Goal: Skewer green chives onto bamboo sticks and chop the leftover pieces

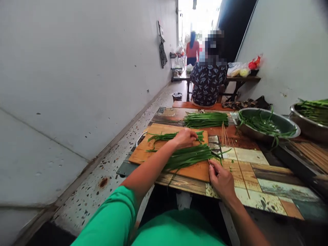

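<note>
My left hand [186, 137] reaches across a wooden cutting board [143, 155], its fingers pinched at the cut ends of a small bunch of garlic chives [164, 136]. Nearer to me, a thicker bundle of garlic chives [191, 156] lies over the board, partly behind my left forearm. At the board's right corner, my right hand [221, 177] is closed on a thin wooden skewer [209, 162], most of which the fingers hide. Several loose skewers [224, 135] lie beyond it, and one long skewer [241, 171] rests on the table to the right.
Another chive pile [206, 119] lies at the table's far side. A metal bowl [294, 133] of loose greens and a second bowl [307, 118] stand at right. A seated person [208, 82] faces away on a bench; another person [192, 49] stands farther off. A wall [77, 68] runs along the left.
</note>
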Demonstrator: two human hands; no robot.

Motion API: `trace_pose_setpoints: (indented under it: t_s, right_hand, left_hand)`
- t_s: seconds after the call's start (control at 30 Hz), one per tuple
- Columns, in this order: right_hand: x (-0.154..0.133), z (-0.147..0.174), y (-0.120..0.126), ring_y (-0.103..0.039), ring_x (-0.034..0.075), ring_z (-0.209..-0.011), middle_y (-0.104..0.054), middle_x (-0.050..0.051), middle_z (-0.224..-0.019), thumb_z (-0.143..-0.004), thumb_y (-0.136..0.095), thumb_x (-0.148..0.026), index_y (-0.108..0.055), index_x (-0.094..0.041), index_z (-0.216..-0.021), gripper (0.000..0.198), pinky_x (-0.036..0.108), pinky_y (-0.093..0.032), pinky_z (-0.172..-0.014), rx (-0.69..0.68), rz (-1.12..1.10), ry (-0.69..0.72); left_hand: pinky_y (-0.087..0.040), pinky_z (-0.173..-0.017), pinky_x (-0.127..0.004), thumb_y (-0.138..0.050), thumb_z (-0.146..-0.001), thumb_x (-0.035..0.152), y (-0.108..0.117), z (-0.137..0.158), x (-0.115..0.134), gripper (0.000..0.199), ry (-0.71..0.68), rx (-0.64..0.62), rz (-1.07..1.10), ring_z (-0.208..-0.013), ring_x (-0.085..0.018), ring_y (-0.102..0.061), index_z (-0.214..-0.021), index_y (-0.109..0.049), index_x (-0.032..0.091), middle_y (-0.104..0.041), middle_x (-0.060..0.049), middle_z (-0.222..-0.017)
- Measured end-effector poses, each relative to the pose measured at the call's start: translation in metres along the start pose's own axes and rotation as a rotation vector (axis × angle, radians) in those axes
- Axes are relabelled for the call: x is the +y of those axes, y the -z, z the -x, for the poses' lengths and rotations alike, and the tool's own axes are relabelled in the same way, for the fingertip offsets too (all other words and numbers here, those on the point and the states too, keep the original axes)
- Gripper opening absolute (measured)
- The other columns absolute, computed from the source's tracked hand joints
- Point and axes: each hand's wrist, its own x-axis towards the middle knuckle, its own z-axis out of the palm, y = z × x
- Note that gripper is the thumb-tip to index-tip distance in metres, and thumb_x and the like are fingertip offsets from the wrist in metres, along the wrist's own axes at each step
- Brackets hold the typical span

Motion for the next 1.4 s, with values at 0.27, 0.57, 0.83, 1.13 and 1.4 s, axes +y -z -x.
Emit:
trace_pose_setpoints:
  t_s: [0.27, 0.57, 0.83, 1.13, 1.4]
  right_hand:
    - [-0.006, -0.002, 0.004, -0.069, 0.018, -0.071, -0.074, 0.008, -0.094, -0.087, -0.046, -0.028, -0.071, -0.016, -0.103, 0.032, 0.025, -0.05, -0.062, -0.044, -0.041, -0.059]
    - [-0.008, -0.002, 0.006, -0.055, 0.012, -0.046, -0.073, 0.005, -0.078, -0.085, -0.047, -0.03, -0.072, -0.018, -0.101, 0.032, 0.023, -0.041, -0.047, -0.045, -0.039, -0.102]
    - [-0.009, -0.002, 0.006, -0.059, 0.014, -0.05, -0.073, 0.005, -0.077, -0.085, -0.045, -0.03, -0.072, -0.018, -0.101, 0.033, 0.024, -0.044, -0.051, -0.048, -0.02, -0.108]
    - [-0.008, -0.002, 0.006, -0.061, 0.015, -0.053, -0.073, 0.005, -0.077, -0.086, -0.044, -0.031, -0.071, -0.018, -0.103, 0.034, 0.023, -0.043, -0.05, -0.073, -0.046, -0.119]
    - [-0.009, -0.002, 0.007, -0.064, 0.015, -0.057, -0.074, 0.005, -0.082, -0.086, -0.045, -0.03, -0.071, -0.019, -0.103, 0.033, 0.023, -0.044, -0.051, -0.069, -0.061, -0.124]
  left_hand:
    - [-0.045, -0.072, -0.024, -0.061, -0.077, 0.02, -0.007, -0.019, -0.006, 0.017, -0.056, 0.0, -0.147, -0.078, -0.017, -0.062, -0.086, -0.076, 0.017, -0.071, -0.005, -0.082]
    - [-0.044, -0.08, -0.027, -0.058, -0.076, 0.017, -0.006, -0.018, 0.002, 0.019, -0.113, -0.093, -0.33, -0.085, -0.021, -0.061, -0.084, -0.075, 0.016, -0.069, -0.008, -0.086]
    - [-0.044, -0.077, -0.029, -0.047, -0.084, 0.017, 0.004, -0.006, 0.015, 0.02, -0.147, 0.088, -0.273, -0.079, -0.019, -0.059, -0.092, -0.066, 0.013, -0.066, -0.009, -0.086]
    - [-0.043, -0.064, -0.021, -0.059, -0.071, 0.01, -0.011, -0.009, 0.003, 0.022, -0.073, 0.027, 0.051, -0.064, -0.011, -0.056, -0.09, -0.07, 0.013, -0.066, 0.0, -0.072]
    - [-0.045, -0.062, -0.021, -0.059, -0.075, 0.017, -0.013, -0.01, 0.009, 0.022, 0.084, 0.049, 0.116, -0.061, -0.012, -0.058, -0.088, -0.076, 0.012, -0.071, -0.003, -0.072]
